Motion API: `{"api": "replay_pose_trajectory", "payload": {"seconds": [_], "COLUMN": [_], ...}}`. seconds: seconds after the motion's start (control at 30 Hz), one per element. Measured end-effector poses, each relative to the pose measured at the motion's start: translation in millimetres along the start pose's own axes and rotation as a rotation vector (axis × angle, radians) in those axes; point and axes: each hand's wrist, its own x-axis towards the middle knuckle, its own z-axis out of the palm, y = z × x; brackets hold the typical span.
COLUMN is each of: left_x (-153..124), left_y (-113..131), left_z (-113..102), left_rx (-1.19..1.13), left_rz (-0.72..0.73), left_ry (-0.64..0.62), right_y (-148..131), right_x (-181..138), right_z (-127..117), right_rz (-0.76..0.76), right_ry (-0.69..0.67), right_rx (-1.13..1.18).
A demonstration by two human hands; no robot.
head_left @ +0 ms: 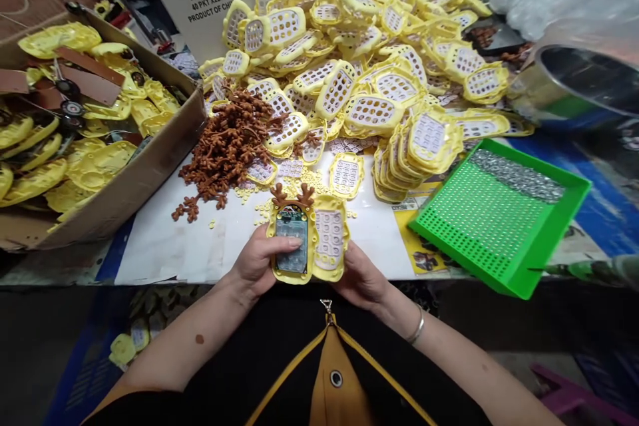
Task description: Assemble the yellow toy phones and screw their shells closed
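My left hand (pixel 257 259) is closed round a yellow toy phone half (pixel 269 249), its thumb lying across the circuit board (pixel 291 223) inside. Brown antlers (pixel 292 194) stick up from the top of that half. On the other side, my right hand (pixel 362 274) grips a yellow toy phone cover (pixel 340 239) by its right edge, its inner side with a white keypad facing me. The two halves are side by side with their edges touching. Most of the fingers of both hands are hidden behind the pieces.
Yellow covers (pixel 374 110) form a large heap at the back, beside a pile of brown antlers (pixel 232 143). A cardboard box (pixel 164 136) of yellow parts stands left. To the right lie a green tray (pixel 492 246) with screws (pixel 519 173) and a metal bowl (pixel 544 90).
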Motion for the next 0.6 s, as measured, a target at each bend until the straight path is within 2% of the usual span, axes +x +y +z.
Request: {"api": "replay_pose_trajectory", "payload": {"seconds": [0.1, 0.17, 0.3, 0.43, 0.6], "left_x": [-4, -5, -2, 5, 11], "left_y": [7, 12, 19, 18, 13], "left_z": [-10, -17, -21, -18, -13], "left_rx": [-0.036, -0.098, -0.2, -0.17, -0.045], "left_rz": [0.1, 0.154, 0.15, 0.124, 0.278], "left_ry": [0.005, -0.022, -0.065, -0.01, 0.059], "right_y": [-6, -9, -9, -6, 5], "right_x": [-1, -1, 2, 10, 27], "right_z": [-7, -9, -4, 11, 25], "right_rz": [-0.063, -0.068, -0.051, -0.035, -0.092], "right_ry": [0.117, 0.144, 0.128, 0.112, 0.065], "right_rx": [0.003, -0.001, -0.028, -0.082, -0.136]}}
